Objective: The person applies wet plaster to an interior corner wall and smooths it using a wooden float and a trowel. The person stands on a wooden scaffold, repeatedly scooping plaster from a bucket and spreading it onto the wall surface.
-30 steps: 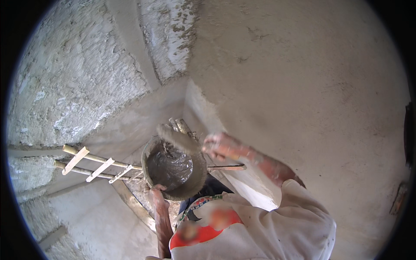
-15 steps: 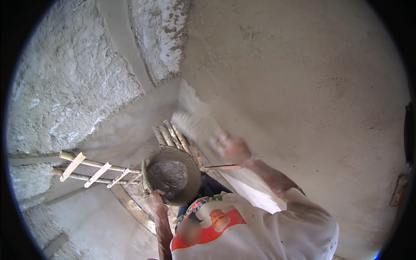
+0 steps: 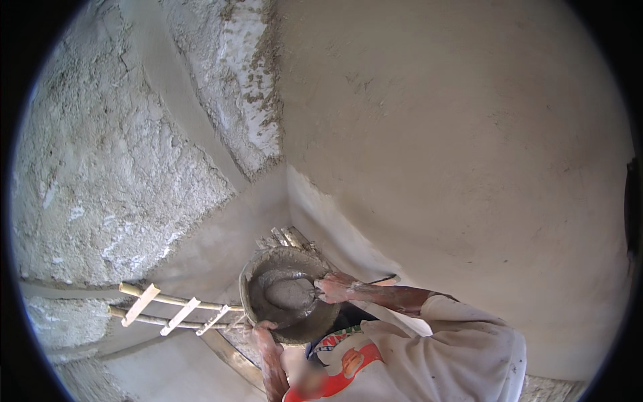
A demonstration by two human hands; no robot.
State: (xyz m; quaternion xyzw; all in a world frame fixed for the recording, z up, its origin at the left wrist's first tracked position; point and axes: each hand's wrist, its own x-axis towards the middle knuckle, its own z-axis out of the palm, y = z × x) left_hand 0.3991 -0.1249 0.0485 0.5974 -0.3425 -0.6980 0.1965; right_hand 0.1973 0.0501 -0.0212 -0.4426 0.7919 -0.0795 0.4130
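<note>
My left hand [image 3: 265, 331] has its fingers hooked over the near left rim of a round, mortar-smeared bucket [image 3: 249, 295], which is held tilted before my body. Grey wet mortar [image 3: 271, 277] lies inside. Over the bucket's right side reaches my right hand [image 3: 334, 287], closed on a trowel [image 3: 291, 294]. Its rounded blade, coated in mortar, lies in the bucket against the wet mix. The trowel's handle is mostly hidden in my fist.
A pole ladder [image 3: 179, 315] with flat wooden rungs stands left of the bucket. Wooden poles [image 3: 289, 238] show behind it. Rough, patchy plaster covers the left wall [image 3: 120, 167]; a smoother plastered wall [image 3: 455, 147] rises on the right. A thin strip [image 3: 386, 279] lies beyond my right forearm.
My right hand has swung from the wall down and left into the bucket, bringing the trowel into the mortar. The left hand keeps its hold on the rim. The view has shifted.
</note>
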